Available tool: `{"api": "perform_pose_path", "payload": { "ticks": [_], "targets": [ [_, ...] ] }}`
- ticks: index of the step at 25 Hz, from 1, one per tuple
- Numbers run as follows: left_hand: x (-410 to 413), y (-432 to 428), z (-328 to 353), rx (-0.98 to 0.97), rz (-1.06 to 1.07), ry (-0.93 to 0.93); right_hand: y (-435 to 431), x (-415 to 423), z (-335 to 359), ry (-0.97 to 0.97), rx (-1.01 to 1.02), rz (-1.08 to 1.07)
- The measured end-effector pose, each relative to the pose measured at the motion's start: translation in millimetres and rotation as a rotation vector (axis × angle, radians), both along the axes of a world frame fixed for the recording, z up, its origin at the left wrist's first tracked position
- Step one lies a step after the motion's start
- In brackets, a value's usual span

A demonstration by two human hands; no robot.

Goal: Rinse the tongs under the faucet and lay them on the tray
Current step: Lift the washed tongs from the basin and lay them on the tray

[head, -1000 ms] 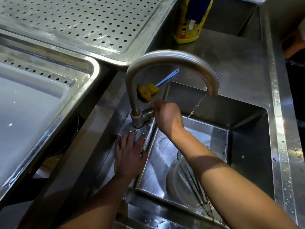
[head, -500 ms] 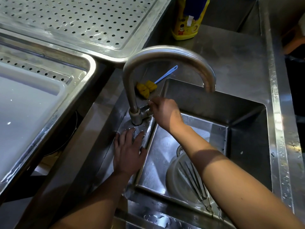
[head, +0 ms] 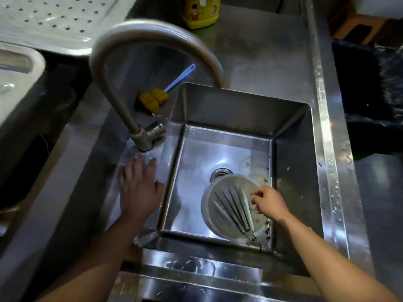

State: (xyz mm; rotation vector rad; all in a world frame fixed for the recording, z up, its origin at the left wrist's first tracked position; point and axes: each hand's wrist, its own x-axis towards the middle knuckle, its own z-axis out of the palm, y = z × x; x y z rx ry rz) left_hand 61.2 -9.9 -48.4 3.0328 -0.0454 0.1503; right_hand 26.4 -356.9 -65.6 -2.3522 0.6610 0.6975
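As tongs [head: 234, 211] lie hinge-near, right hand [head: 269, 203] is nearest
It curls beside them, grip unclear; left hand [head: 137, 188] flat on surface [head: 87, 171], empty

Dim, cool-toned scene. Glare pools on the sink [head: 207, 153] floor at centre and streaks the counter rim [head: 327, 138] at 3 o'clock. Motion blur smears the faucet [head: 152, 29] at 12 and the perforated tray [head: 54, 18] at 10. Wide-angle bowing bends the edges; 7 o'clock lies in shadow.
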Motion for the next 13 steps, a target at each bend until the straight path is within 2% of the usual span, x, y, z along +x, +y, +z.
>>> {"api": "perform_pose_path", "payload": {
  "ticks": [3, 4, 5, 7, 9, 13],
  "targets": [
    [-13, -40, -2, -0.125, -0.213, -0.021, -13, -26, -30, 0.097, -0.014, 0.005],
    [-19, -64, -6, -0.193, -0.302, 0.064, -12, -29, -37, 0.107, -0.013, 0.038],
    [-25, -90, -10, -0.286, -0.327, 0.237, -10, -30, -42, 0.113, -0.017, 0.063],
    [-32, -143, -24, -0.495, -0.143, 0.660, -8, -28, -52, 0.116, -0.045, 0.068],
    [-34, -184, -51, -0.550, 0.046, 0.940, -12, -27, -63, 0.131, -0.101, 0.061],
    [-35, -237, -102, -0.664, 0.334, 1.072, -23, -36, -93, 0.208, -0.136, 0.068]
  ]
}}
